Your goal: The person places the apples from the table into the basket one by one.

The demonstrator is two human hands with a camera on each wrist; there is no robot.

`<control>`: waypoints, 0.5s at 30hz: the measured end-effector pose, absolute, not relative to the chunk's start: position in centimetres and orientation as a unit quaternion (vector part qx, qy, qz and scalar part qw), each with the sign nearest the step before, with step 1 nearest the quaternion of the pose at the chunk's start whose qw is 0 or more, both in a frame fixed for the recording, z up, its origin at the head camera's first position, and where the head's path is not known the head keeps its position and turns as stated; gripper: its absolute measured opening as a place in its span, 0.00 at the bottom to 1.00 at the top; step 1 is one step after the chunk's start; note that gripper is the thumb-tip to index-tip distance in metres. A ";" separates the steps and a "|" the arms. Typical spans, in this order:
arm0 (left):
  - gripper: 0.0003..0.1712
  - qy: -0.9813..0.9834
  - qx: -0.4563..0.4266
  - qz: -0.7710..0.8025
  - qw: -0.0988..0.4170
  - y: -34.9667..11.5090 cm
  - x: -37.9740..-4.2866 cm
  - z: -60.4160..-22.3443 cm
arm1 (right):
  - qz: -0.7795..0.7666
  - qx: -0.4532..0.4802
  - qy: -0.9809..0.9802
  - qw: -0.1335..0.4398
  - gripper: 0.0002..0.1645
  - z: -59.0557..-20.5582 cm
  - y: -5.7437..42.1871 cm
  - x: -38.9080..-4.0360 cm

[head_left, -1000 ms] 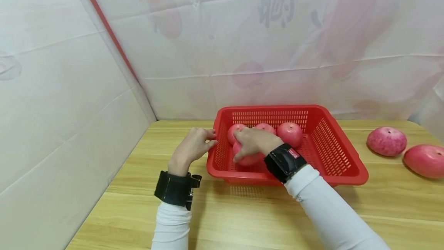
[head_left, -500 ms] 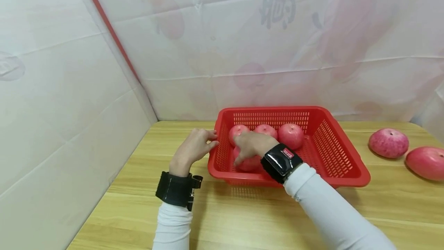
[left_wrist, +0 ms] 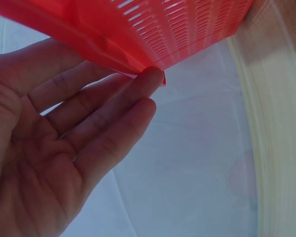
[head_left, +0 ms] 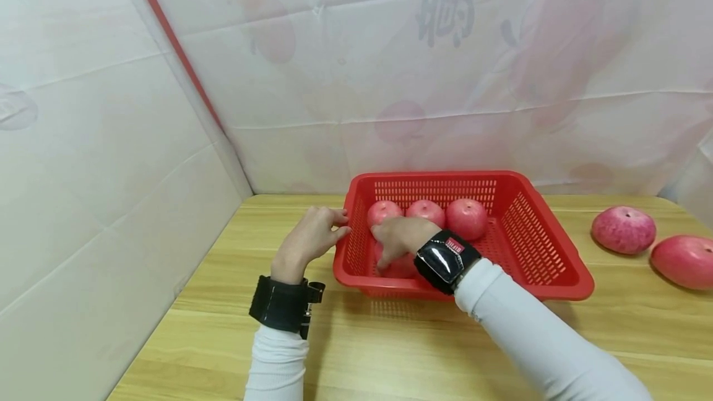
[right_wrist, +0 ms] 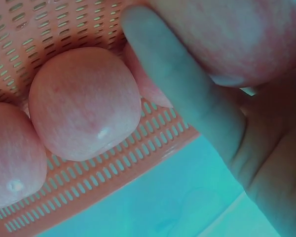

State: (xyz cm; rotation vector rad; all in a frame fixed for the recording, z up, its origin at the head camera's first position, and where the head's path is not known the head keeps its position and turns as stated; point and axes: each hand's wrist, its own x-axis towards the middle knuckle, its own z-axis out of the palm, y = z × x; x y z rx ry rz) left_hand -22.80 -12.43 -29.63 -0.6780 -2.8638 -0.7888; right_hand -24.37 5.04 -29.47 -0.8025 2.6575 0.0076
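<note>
In the head view, several pinkish-red apples lie inside a red slotted plastic basket [head_left: 537,252], including one apple [head_left: 466,218] by the back wall. My right hand [head_left: 403,237] reaches down into the basket's left half and grips an apple [right_wrist: 246,34], mostly covered by the hand from above. The right wrist view shows a digit lying along its side, near another apple [right_wrist: 84,103]. At the basket's left rim is my left hand [head_left: 312,237]. Its fingers [left_wrist: 118,128] extend fairly straight under the rim, fingertips right at it, with the thumb hidden in the left wrist view.
To the right of the basket, a mottled purple-pink round fruit [head_left: 624,229] and a longer pinkish-red fruit [head_left: 685,262] lie on the wooden table [head_left: 390,351]. White printed sheeting [head_left: 334,79] rises behind and on the left.
My right hand and wrist have shifted slightly left over the apple in the basket, and the wrist has turned a little. The left hand stays at the rim.
</note>
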 end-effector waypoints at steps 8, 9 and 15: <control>0.13 -0.937 -0.222 -0.265 0.045 -12.5 -22.7 -29.7 | -0.002 -0.278 0.940 0.196 0.27 -29.8 5.0 -24.4; 0.13 -0.937 -0.222 -0.265 0.046 -12.5 -22.7 -29.7 | -0.002 -0.280 0.940 0.196 0.28 -29.8 5.0 -24.4; 0.13 -0.938 -0.218 -0.264 0.047 -12.5 -22.8 -29.7 | -0.016 -0.296 0.935 0.193 0.36 -29.6 5.1 -24.5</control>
